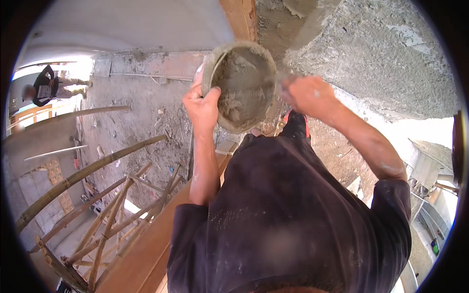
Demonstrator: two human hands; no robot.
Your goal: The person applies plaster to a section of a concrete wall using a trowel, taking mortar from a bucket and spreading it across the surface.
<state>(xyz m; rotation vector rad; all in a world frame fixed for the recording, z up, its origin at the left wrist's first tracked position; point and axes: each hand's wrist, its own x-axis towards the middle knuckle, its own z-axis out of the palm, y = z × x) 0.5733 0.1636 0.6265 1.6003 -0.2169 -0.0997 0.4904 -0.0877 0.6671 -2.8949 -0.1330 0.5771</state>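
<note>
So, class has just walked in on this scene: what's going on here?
A person in a dark shirt is handling a round bucket containing a wet, grey, mortar-like mix. The left hand grips its left rim; the right hand is at its right side, its fingers too blurred to tell whether they hold anything. Rough bamboo poles stand at the left, and another person shows in the background.
</note>
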